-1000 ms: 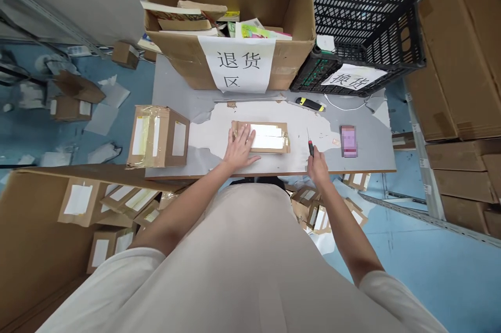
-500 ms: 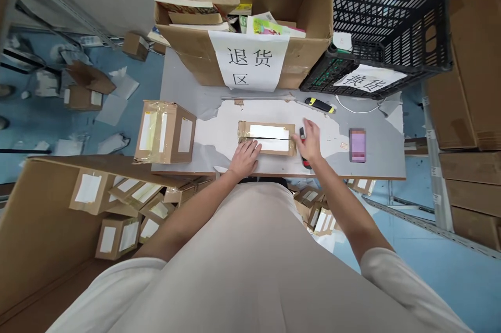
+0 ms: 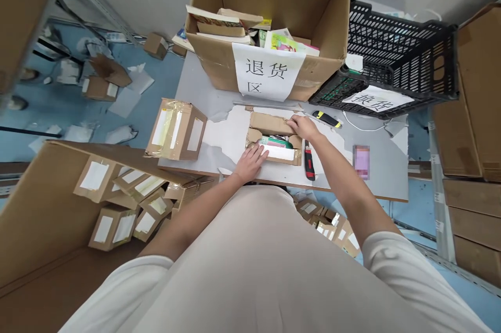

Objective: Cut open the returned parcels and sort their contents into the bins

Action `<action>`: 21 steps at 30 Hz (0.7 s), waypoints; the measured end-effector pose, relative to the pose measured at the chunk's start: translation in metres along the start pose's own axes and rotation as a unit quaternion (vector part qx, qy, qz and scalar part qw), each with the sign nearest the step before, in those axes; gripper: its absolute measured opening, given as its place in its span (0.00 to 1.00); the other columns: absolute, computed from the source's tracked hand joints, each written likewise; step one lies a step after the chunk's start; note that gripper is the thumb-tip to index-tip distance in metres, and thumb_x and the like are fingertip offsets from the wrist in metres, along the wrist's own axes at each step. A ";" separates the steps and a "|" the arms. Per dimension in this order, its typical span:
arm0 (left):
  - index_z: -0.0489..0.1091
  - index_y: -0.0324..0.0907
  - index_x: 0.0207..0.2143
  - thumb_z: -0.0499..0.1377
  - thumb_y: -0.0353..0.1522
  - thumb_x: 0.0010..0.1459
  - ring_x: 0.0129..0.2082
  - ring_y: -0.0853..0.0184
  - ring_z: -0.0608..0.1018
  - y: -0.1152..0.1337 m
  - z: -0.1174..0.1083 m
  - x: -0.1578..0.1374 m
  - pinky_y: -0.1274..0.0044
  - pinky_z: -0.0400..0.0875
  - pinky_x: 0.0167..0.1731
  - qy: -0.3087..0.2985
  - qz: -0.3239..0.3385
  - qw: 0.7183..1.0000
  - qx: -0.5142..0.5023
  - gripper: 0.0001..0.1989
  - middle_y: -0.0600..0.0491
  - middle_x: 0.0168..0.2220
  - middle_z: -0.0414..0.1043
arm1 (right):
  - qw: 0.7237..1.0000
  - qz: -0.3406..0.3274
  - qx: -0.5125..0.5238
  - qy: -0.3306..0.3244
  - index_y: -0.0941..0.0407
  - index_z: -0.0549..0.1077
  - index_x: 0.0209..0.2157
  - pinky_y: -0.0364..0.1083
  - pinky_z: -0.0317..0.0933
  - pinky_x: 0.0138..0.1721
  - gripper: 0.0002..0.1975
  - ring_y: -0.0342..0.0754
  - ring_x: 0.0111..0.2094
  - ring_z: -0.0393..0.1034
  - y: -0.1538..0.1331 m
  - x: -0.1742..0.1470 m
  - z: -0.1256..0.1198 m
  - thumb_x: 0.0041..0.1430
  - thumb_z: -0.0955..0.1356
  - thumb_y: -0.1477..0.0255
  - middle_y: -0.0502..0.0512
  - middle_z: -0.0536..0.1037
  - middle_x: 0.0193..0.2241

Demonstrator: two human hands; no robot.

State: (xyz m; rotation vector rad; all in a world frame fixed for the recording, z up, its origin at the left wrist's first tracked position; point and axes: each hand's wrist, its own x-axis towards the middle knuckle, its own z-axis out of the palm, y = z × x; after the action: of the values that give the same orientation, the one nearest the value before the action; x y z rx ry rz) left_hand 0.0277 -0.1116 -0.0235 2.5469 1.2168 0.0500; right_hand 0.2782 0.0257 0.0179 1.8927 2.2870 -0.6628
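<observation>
A small cardboard box (image 3: 298,157) lies on the table with its long top flaps parted. Inside it, a green and pink packaged item (image 3: 276,142) shows in part. My right hand (image 3: 303,127) pinches the raised far flap (image 3: 269,123) near its right end. Across the box's near left corner lies my left hand (image 3: 250,164), fingers stretched out over the edge, pressing on it. Just right of the box is a red and black utility knife (image 3: 309,162), touched by neither hand. A yellow and black utility knife (image 3: 327,119) rests farther back.
A taped carton (image 3: 199,140) stands at the table's left. Behind are a large carton of books (image 3: 219,69) and a black plastic crate (image 3: 407,35). A pinkish, blurred rectangular object (image 3: 362,162) lies at right. Several parcels fill the big carton (image 3: 35,187) below left.
My right hand has moved from the box's right end to its far flap. The box top has been opened, exposing the item inside. My left hand stays on the box; the view has shifted slightly.
</observation>
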 end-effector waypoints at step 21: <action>0.58 0.33 0.58 0.68 0.55 0.30 0.67 0.41 0.45 -0.079 -0.054 0.052 0.58 0.51 0.62 0.011 0.061 0.998 -0.031 0.56 0.30 0.66 0.39 | 0.965 -0.146 -0.201 0.084 0.58 0.70 0.40 0.50 0.53 0.41 0.11 0.54 0.39 0.63 -0.067 -0.126 0.045 0.63 0.58 0.80 0.61 0.73 0.35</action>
State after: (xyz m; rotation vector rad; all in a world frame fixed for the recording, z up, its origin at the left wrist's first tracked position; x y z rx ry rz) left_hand -0.0077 -0.0110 -0.0012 2.5703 1.0511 0.1419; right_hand 0.2328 -0.1153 0.0385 1.4917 2.5853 -0.0430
